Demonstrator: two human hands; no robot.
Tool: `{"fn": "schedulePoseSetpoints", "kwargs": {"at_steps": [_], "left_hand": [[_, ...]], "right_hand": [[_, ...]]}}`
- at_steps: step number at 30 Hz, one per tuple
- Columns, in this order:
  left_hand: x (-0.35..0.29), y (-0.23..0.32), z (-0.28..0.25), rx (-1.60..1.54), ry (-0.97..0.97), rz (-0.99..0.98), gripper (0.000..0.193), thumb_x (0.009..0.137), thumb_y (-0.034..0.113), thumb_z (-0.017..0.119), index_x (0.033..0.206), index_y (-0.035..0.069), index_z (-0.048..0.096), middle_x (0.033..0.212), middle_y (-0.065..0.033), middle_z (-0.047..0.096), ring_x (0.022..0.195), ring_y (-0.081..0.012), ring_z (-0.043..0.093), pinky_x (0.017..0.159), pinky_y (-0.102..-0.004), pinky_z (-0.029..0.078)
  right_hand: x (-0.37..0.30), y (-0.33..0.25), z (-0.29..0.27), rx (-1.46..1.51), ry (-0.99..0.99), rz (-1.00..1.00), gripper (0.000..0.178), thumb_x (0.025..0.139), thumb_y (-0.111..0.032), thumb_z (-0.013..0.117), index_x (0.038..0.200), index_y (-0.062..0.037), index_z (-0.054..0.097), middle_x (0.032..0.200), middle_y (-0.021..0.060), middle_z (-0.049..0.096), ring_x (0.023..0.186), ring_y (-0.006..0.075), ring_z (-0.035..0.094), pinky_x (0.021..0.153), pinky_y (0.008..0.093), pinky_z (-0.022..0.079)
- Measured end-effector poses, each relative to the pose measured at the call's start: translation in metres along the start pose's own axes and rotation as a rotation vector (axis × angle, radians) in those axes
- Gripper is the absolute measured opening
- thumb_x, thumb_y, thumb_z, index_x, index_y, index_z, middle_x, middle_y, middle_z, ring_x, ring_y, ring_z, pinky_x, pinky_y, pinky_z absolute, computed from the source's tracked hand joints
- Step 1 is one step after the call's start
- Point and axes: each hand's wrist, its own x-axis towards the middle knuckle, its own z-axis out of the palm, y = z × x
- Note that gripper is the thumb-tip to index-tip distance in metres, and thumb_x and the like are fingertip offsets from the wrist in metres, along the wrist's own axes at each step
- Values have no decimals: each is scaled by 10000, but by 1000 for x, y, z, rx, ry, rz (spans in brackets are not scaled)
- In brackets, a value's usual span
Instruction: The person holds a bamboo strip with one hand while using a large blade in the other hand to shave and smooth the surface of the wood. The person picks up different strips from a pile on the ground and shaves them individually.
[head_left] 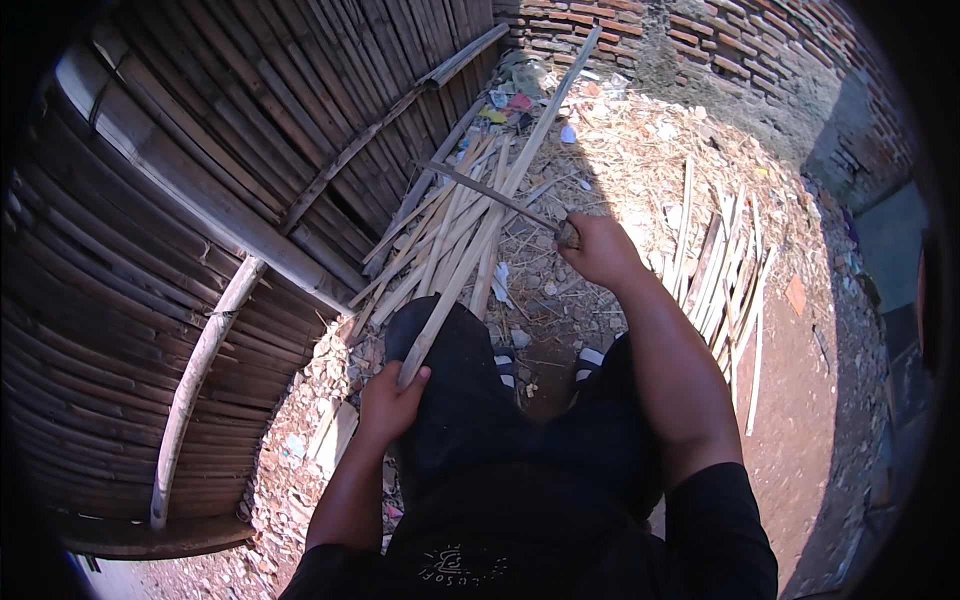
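Bamboo slat (478, 243): clasping its near end in the left hand (386, 402), bracing it over the left thigh (460, 390); gripping a long-bladed knife (520, 207) in the right hand (602, 252), crossing it over the slat. Best keeping the blade shallow, stroking away from the left fingers, steadying the far length above the slat pile (410, 245), toward the brick wall (740, 60).

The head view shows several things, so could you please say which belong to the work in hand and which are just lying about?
In use:
long pale strip, in the left hand
long blade, in the right hand
probably the left pile and right pile of similar strips

Apparently just lying about:
coloured litter
white scrap
orange piece
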Motion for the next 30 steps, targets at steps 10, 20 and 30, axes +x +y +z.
{"fn": "schedulePoseSetpoints", "kwargs": {"at_steps": [10, 20, 30], "left_hand": [[-3, 6, 6, 30, 33, 29, 502, 965, 482, 706, 995, -17, 657, 802, -260, 692, 785, -448, 705, 709, -495, 533], [1, 10, 8, 128, 36, 7, 491, 958, 484, 714, 963, -2, 645, 743, -237, 668, 754, -444, 693, 682, -502, 524], [-11, 14, 22, 196, 220, 87, 456, 944, 442, 740, 859, 12, 614, 664, -210, 630, 648, -440, 660, 601, -510, 500]], "right_hand": [[-27, -61, 11, -243, -305, -396, 288, 819, -267, 774, 1017, -80, 681, 911, 162, 732, 914, 402, 716, 804, 523, 572], [-11, 20, 5, -4, 0, -52, 292, 820, -263, 804, 997, -62, 690, 867, 196, 707, 865, 426, 699, 767, 538, 542], [-25, -25, 13, -147, -232, -366, 321, 789, -274, 800, 997, -71, 664, 867, 166, 715, 877, 402, 711, 785, 532, 555]]}}
